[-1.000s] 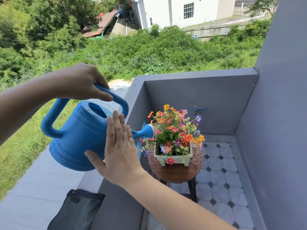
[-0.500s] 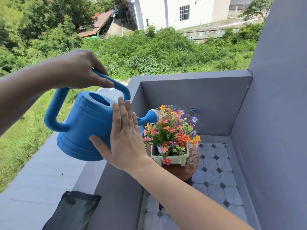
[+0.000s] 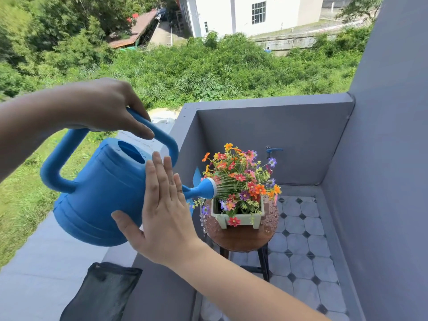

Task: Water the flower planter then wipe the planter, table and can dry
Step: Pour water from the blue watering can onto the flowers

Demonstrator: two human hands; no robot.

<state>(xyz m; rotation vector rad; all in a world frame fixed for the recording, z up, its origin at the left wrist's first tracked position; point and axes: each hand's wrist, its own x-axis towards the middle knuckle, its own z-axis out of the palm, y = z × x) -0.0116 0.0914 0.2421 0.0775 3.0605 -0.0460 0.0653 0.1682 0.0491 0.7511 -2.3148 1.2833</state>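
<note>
Left hand (image 3: 108,107) wraps the top handle of the blue can (image 3: 99,193), fingers curled over it, thumb along the handle. Right hand (image 3: 164,212) is flat and wide, fingers together, palm pressed on the can's side near the spout base, gripping nothing. Can is tilted forward, in the air over the grey ledge (image 3: 34,262). Rose (image 3: 208,188) sits just left of the flowers (image 3: 240,177), fine jets spraying into them. Planter (image 3: 238,216), pale green and boxy, stands upright on the round wooden counter (image 3: 240,237). Counter top is covered in droplets around the planter, water dripping off its left edge. Dark cloth (image 3: 102,293) lies on the ledge below the can, well apart from the counter. Blue tap (image 3: 273,150) on the wall behind the flowers.
</note>
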